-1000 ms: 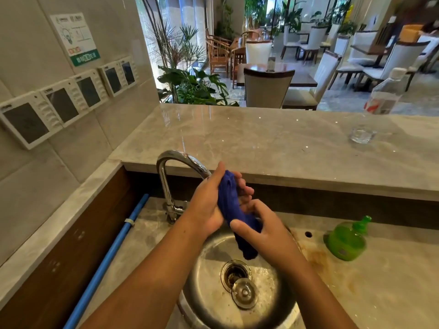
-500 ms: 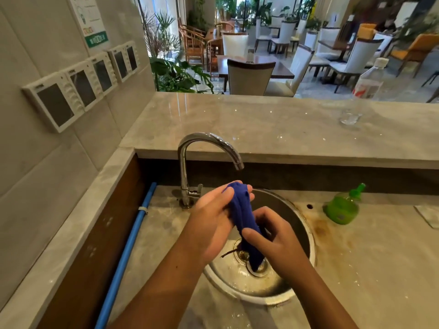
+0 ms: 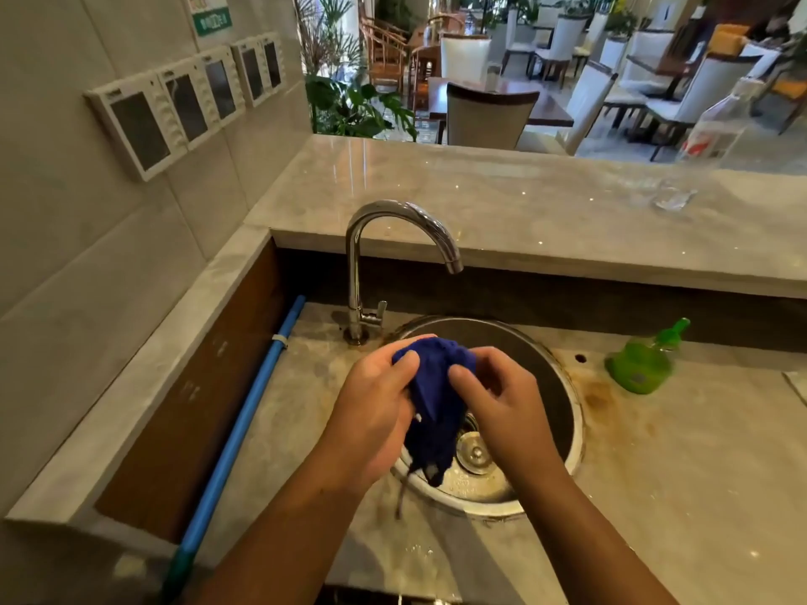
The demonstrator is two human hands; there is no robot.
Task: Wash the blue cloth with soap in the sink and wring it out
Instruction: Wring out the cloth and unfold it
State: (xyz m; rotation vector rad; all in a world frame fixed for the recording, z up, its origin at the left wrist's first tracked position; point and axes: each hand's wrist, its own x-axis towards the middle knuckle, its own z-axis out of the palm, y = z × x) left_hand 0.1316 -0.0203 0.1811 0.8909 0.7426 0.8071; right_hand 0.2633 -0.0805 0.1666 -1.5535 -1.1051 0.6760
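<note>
The blue cloth (image 3: 430, 401) is bunched up and hangs between both hands over the round steel sink (image 3: 563, 412). My left hand (image 3: 371, 412) grips its left side with the thumb on top. My right hand (image 3: 502, 403) pinches its upper right side. The cloth's lower end dangles near the sink's drain strainer (image 3: 474, 454). A chrome tap (image 3: 393, 255) arches over the sink with no water running from it. A green soap bottle (image 3: 642, 362) lies on the counter to the right of the sink.
A raised marble ledge (image 3: 502, 198) runs behind the sink, with a clear plastic bottle (image 3: 716, 124) and a small glass (image 3: 672, 196) on it. A blue pipe (image 3: 244, 417) runs along the left. Wall panels (image 3: 174, 111) are mounted on the tiled left wall.
The view has tilted down and the hands have sunk lower over the sink. The cloth has gone from a stretched twist to a bunched wad, with the hands closer together.
</note>
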